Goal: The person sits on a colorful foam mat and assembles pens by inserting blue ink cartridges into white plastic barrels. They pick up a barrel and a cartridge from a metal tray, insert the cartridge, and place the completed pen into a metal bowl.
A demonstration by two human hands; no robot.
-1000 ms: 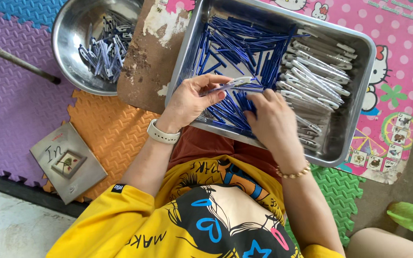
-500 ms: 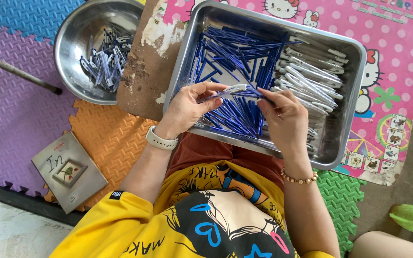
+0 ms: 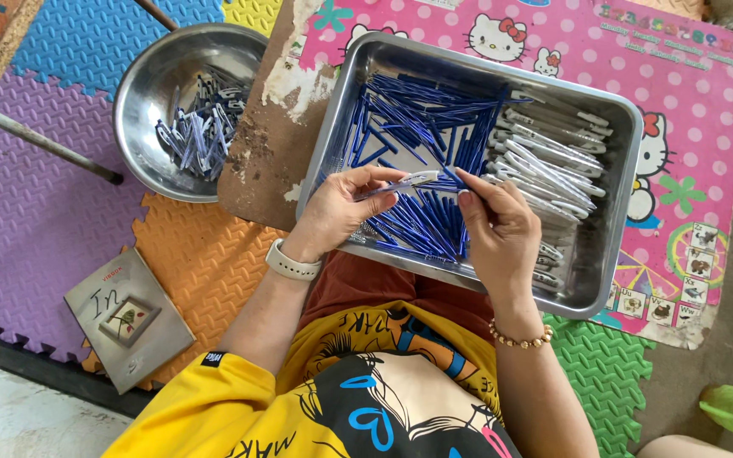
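A steel tray (image 3: 619, 222) holds a heap of blue pen refills (image 3: 417, 127) on its left side and several pale grey pen barrels (image 3: 545, 161) on its right. My left hand (image 3: 338, 209) pinches a grey pen barrel (image 3: 409, 181) level above the refills. Close to that barrel's right end, my right hand (image 3: 496, 222) holds a blue refill (image 3: 455, 178) by its tip. Both hands hover over the tray's near half.
A round steel bowl (image 3: 142, 93) with several assembled pens (image 3: 201, 127) sits to the left on foam floor mats. The tray rests on a low pink cartoon-printed table (image 3: 680, 76). A small book (image 3: 125, 318) lies at lower left. A metal leg (image 3: 44, 144) crosses the purple mat.
My right hand lifted from the refill pile and came toward the barrel held in my left hand. The camera shifted slightly, so the tray sits lower in view.
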